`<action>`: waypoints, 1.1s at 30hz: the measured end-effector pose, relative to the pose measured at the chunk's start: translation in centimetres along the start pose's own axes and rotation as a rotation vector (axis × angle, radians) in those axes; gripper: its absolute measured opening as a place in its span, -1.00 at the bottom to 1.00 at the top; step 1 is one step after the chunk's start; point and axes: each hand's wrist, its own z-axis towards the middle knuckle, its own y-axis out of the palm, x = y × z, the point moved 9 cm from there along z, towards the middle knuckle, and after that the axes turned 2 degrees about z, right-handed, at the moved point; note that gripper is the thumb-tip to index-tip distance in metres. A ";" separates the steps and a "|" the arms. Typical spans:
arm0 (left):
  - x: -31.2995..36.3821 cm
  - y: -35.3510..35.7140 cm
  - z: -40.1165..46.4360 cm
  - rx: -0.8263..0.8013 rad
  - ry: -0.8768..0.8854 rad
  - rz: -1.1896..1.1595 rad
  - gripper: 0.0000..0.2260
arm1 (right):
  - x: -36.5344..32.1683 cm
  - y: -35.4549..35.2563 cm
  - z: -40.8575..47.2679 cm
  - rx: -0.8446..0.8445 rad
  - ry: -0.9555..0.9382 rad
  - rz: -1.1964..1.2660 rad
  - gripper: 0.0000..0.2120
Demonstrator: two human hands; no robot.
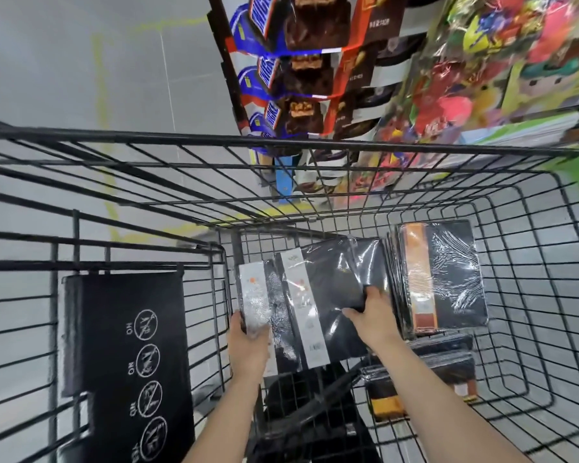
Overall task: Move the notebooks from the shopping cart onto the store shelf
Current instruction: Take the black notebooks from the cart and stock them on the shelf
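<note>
Head view, looking down into a black wire shopping cart (532, 262).

Item 1: two shrink-wrapped black notebooks with white label bands, held above the cart floor at the centre. The left notebook (264, 312) sits partly under the right notebook (331, 295), their edges overlapping.

Item 2: left hand (251, 345), fingers clamped on the near left corner of the left notebook, thumb on top of the white band.

Item 3: right hand (376, 312), fingers closed over the right edge of the right notebook, thumb laid on its black cover. Both forearms reach in over the cart's near side.

Item 4: stack of notebooks (445, 279) with an orange band on the top cover, wrapped in film, lying on the cart floor just right of the held pair; the count in the stack cannot be told, only several edges showing at its left side.

Item 5: further wrapped notebooks (425, 379) with orange trim, lying nearer the camera below that stack, partly behind the right forearm; number unclear.

Item 6: folded child seat flap (127, 362), black, printed with four white crossed-out circle symbols, at the cart's left.

Item 7: chocolate bar display rack (298, 61) beyond the cart's far rim, three tiers visible.

Item 8: store shelf (498, 78) at upper right, filled with blurred colourful packets, well apart from the hands.

Item 9: grey floor (81, 61) with yellow line markings.
</note>
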 end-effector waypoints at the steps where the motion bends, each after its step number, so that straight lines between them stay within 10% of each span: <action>1: 0.1 -0.4 -0.2 0.018 -0.005 -0.012 -0.47 | -0.2 0.1 0.0 -0.012 -0.005 0.013 -0.57; 22: 15.0 -9.7 -11.5 -0.114 0.491 0.313 -0.43 | -7.8 -13.3 -13.1 0.046 -0.334 0.392 -0.26; 33: 23.3 -12.1 -19.9 -0.143 0.708 0.347 -0.47 | -7.0 -21.9 -20.6 0.123 -0.265 0.492 -0.42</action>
